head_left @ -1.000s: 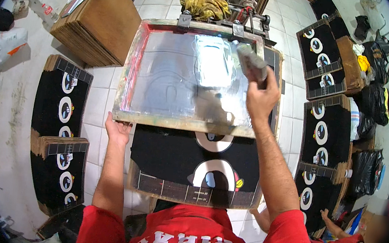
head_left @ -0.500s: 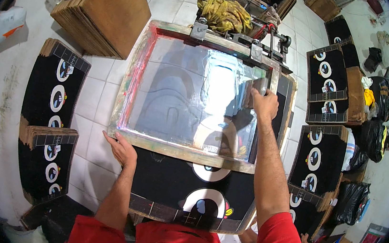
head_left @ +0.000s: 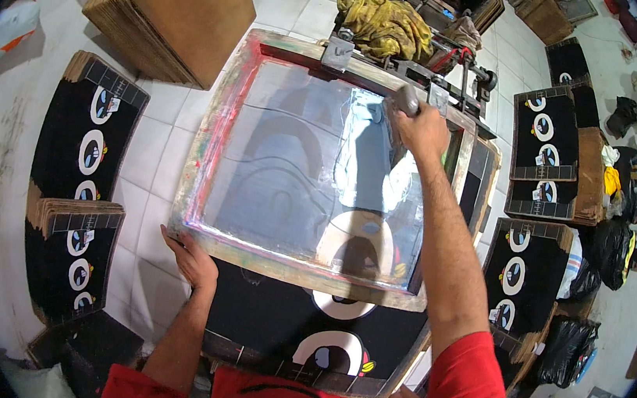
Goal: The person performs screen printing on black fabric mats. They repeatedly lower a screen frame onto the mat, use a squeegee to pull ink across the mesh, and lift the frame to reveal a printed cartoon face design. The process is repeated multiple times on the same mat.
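Note:
My left hand has its fingers at the lower-left corner of a wooden screen-printing frame with red-stained inner edges. My right hand grips a squeegee over the right part of the pale, shiny mesh. Under the frame lies a board with black fabric printed with white rings and small coloured details; some prints show through the mesh. Clamps hold the frame's back edge, beside a yellow stained cloth.
Stacked boards with printed black fabric line the left and right sides. A tall stack of brown boards stands back left on tiled floor. Black bags sit along the right. Part of another person shows at the bottom right.
The frame sits lower in view and somewhat rotated, partly through camera movement. My right hand has moved up the mesh with the squeegee in the last half second. My left hand stays at the corner.

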`<state>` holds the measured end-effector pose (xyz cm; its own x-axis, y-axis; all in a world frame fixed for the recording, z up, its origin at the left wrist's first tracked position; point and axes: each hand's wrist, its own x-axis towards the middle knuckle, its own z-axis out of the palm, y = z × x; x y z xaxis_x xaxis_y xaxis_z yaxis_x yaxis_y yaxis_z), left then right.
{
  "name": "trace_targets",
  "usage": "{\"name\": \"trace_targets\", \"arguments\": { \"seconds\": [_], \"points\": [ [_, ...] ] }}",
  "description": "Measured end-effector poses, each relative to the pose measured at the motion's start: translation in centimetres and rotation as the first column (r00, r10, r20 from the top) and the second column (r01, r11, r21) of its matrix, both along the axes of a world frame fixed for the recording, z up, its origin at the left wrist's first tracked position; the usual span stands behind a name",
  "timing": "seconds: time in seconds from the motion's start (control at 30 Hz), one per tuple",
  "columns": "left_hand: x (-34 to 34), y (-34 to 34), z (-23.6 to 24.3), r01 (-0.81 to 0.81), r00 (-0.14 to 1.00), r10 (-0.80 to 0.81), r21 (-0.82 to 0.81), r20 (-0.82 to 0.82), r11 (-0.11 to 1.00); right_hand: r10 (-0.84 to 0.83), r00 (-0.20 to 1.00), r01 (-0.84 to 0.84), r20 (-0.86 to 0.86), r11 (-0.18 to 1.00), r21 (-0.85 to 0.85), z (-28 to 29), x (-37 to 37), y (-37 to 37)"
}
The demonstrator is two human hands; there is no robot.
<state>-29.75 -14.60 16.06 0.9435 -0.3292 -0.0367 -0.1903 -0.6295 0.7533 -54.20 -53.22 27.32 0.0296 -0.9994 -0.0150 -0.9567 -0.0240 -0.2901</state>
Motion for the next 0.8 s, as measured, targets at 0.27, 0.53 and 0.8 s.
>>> {"name": "trace_targets", "arguments": {
  "seconds": [0.27, 0.53, 0.8],
  "points": [
    [0.2, 0.2, -0.6, -0.014, 1.000, 0.013, -0.026, -0.014, 1.000, 0.484, 0.860, -0.508, -0.163, 0.844, -0.173, -0.3, 2.4, -2.4],
    [0.1, 0.2, -0.2, -0.034, 0.997, 0.033, -0.018, -0.076, 0.999, 0.646, 0.753, -0.658, -0.124, 0.735, -0.165, -1.1, -1.7, 2.4],
    [0.2, 0.3, -0.1, 0.048, 0.999, -0.048, -0.039, -0.002, 0.998, 0.613, 0.790, -0.613, 0.020, 0.789, 0.038, 1.0, -3.7, 8.2]
  ]
}}
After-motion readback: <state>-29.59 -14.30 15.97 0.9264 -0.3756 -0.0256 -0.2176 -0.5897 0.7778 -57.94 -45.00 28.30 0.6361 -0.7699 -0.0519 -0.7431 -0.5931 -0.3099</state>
